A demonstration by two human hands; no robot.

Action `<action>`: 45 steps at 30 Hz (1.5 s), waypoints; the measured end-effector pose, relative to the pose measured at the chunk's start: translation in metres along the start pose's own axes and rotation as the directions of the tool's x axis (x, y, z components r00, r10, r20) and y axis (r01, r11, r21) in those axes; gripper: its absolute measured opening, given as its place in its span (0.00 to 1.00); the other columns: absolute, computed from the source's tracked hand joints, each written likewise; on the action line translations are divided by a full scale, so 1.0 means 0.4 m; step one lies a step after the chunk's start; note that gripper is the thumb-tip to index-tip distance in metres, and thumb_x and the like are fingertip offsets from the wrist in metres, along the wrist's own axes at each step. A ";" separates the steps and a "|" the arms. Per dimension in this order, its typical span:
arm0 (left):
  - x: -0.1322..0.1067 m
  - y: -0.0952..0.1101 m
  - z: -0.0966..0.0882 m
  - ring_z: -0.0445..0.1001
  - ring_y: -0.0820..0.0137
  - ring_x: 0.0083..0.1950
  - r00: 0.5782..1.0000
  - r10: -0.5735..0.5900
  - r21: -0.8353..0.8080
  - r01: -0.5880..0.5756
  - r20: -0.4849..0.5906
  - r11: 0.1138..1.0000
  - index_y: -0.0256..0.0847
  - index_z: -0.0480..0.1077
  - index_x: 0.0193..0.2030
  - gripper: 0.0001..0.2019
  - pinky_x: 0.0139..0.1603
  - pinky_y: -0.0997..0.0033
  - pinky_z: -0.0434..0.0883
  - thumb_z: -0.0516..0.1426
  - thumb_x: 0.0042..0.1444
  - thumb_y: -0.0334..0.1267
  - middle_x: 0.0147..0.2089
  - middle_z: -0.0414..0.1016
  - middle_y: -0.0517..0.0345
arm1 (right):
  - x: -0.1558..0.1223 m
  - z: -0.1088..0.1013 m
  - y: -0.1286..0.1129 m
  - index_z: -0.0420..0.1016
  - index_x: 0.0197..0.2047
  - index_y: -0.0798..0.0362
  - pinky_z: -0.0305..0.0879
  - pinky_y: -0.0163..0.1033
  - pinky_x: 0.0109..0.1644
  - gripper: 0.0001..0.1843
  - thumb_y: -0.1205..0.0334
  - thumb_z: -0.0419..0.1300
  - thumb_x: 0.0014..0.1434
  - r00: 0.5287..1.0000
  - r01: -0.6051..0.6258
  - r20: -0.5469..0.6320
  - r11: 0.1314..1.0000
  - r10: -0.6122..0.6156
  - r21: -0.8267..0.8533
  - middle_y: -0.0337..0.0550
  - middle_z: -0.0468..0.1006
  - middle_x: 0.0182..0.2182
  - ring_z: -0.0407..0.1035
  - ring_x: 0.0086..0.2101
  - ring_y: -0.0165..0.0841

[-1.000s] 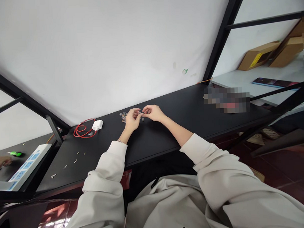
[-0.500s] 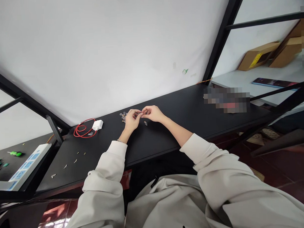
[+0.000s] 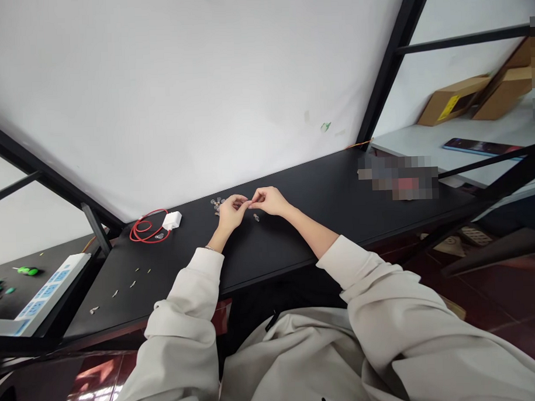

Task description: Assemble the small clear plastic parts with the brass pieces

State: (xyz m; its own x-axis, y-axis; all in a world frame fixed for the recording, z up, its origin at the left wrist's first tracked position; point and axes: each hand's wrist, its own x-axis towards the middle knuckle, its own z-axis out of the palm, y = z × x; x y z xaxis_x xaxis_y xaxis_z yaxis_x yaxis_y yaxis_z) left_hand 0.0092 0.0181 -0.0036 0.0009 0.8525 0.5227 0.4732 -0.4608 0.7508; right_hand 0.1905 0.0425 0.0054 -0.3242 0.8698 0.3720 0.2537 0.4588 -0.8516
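Over the black tabletop (image 3: 319, 187), the left hand (image 3: 231, 213) and right hand (image 3: 271, 201) meet at the fingertips (image 3: 250, 203), each with its thumb and first fingers pressed together in a pinch rather than spread. They sit closer together than they did a second ago. Whether anything is held between them is too small to tell. Just beside the left hand lies a small heap of clear beads (image 3: 217, 206), and a single bead (image 3: 256, 217) rests apart from it, just below the meeting fingertips. Further left are a coil of red wire (image 3: 146, 230) with a small clear piece (image 3: 159, 235) inside its loops, and a white plug (image 3: 171, 220) touching the coil. Nearer the table's left end, a few small metal bits (image 3: 132, 283) lie scattered. Beyond the table's end is a power strip (image 3: 51, 293), and past it a green-handled tool (image 3: 28, 271) lies on a lower surface; the other person's hand seen there a second ago has gone from view. To the right, a blurred patch (image 3: 398, 175) hides whatever lies at that end of the table. Further off, a phone (image 3: 480, 147) lies on a white shelf (image 3: 423, 133), with a cardboard box (image 3: 453, 101) leaning behind it.
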 end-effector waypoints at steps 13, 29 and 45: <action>-0.001 -0.015 0.000 0.81 0.63 0.38 0.991 -0.052 -0.174 0.073 0.125 0.982 0.38 0.78 0.37 0.14 0.43 0.59 0.78 0.66 0.53 0.47 0.37 0.82 0.49 | 0.001 0.003 0.000 0.74 0.25 0.54 0.66 0.36 0.35 0.11 0.61 0.73 0.45 1.000 -0.011 0.022 0.999 0.010 0.042 0.41 0.80 0.25 0.74 0.28 0.33; -0.003 -0.002 0.000 0.82 0.60 0.41 0.986 -0.079 -0.227 0.112 0.146 0.967 0.38 0.78 0.38 0.17 0.47 0.56 0.79 0.69 0.48 0.48 0.37 0.82 0.49 | 0.005 0.005 0.018 0.77 0.35 0.54 0.67 0.36 0.35 0.15 0.60 0.73 0.45 1.000 0.028 0.010 0.999 -0.027 -0.045 0.40 0.80 0.29 0.72 0.28 0.31; 0.003 -0.019 -0.004 0.81 0.63 0.39 0.954 -0.203 -0.340 0.270 0.219 0.901 0.38 0.79 0.38 0.19 0.46 0.59 0.79 0.70 0.46 0.51 0.37 0.82 0.50 | -0.002 -0.001 -0.002 0.78 0.31 0.54 0.65 0.36 0.34 0.17 0.53 0.75 0.43 0.998 0.033 0.052 0.997 -0.030 -0.075 0.39 0.78 0.26 0.70 0.27 0.30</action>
State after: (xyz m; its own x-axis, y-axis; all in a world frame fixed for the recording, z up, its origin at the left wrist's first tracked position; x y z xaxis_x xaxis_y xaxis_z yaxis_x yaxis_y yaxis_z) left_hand 0.0043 0.0225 -0.0080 0.0978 0.9612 0.2580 0.1268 -0.2692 0.9547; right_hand 0.1909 0.0416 0.0059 -0.3782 0.8453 0.3774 0.3102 0.4999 -0.8086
